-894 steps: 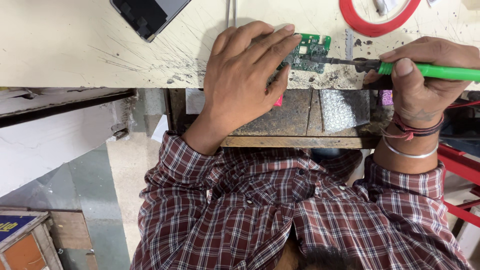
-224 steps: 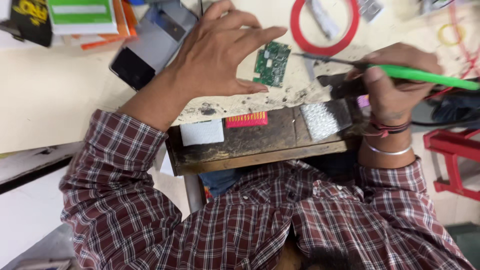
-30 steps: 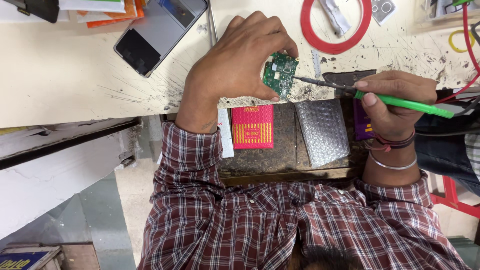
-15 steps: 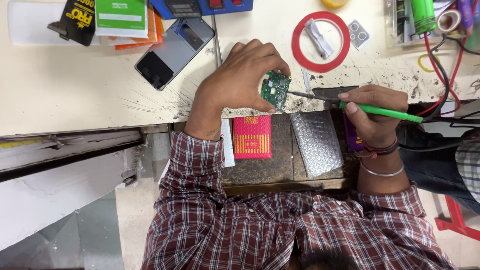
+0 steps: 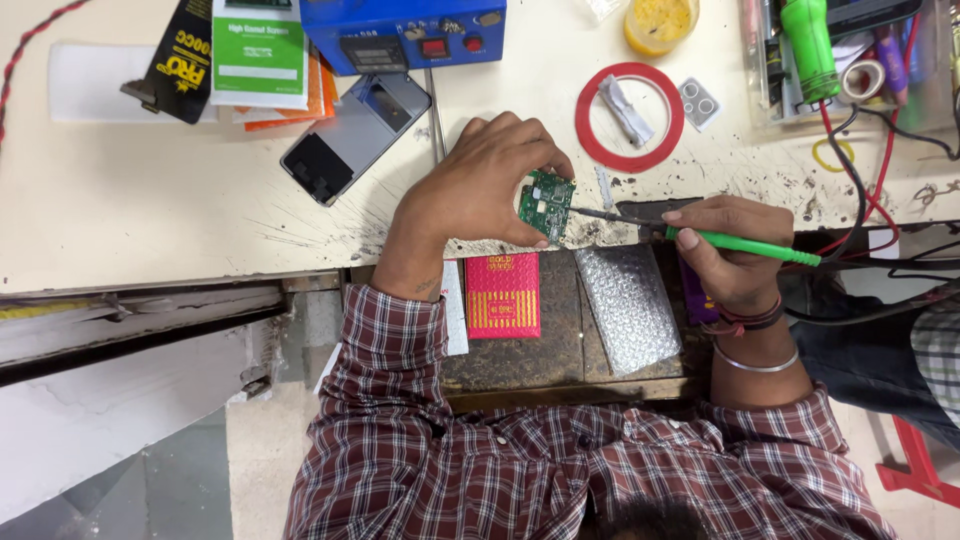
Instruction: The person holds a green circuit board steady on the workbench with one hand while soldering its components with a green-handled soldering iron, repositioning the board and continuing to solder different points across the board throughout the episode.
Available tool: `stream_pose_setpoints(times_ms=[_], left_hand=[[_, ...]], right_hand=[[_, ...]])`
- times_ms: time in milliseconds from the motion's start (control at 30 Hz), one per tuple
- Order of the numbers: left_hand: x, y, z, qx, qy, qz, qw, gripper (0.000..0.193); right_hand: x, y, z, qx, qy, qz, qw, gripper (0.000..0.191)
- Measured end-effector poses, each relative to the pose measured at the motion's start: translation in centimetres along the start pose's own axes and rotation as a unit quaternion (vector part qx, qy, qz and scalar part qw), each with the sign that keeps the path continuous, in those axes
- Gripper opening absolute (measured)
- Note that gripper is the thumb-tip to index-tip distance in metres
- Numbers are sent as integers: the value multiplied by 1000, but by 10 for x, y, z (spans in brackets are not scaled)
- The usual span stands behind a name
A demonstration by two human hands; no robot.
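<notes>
Circuit board pinched in left hand fingers; right hand grips green soldering iron, tip touching it.

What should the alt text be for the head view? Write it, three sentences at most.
Seen from above, the left hand holds a small green circuit board at a workbench's edge while the right hand touches a green-handled soldering iron to it. A ring of red tape, a phone and a blue station lie behind.

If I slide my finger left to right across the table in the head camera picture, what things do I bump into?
Phone → left hand → green circuit board → red tape ring → right hand with the green-handled tool.
</notes>
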State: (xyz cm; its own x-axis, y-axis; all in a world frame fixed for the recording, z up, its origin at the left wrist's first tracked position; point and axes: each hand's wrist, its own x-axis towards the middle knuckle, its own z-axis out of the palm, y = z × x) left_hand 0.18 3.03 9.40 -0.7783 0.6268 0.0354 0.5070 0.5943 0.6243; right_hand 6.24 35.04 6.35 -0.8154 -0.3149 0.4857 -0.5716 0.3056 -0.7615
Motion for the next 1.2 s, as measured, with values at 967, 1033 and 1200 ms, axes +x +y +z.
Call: stream_pose_setpoints(times_ms=[967, 1033, 1200], left_hand=[[0, 4, 6, -23, 21, -4, 1000, 94], [-2, 8, 0, -15, 65, 34, 997, 97], [-45, 49, -30, 100, 234, 99, 962, 49]], right_hand=[[-8, -9, -1, -17, 38, 30, 999, 16], [-8, -9, -2, -13, 45, 34, 998, 16], [-10, -5, -3, -2, 56, 17, 998, 16]])
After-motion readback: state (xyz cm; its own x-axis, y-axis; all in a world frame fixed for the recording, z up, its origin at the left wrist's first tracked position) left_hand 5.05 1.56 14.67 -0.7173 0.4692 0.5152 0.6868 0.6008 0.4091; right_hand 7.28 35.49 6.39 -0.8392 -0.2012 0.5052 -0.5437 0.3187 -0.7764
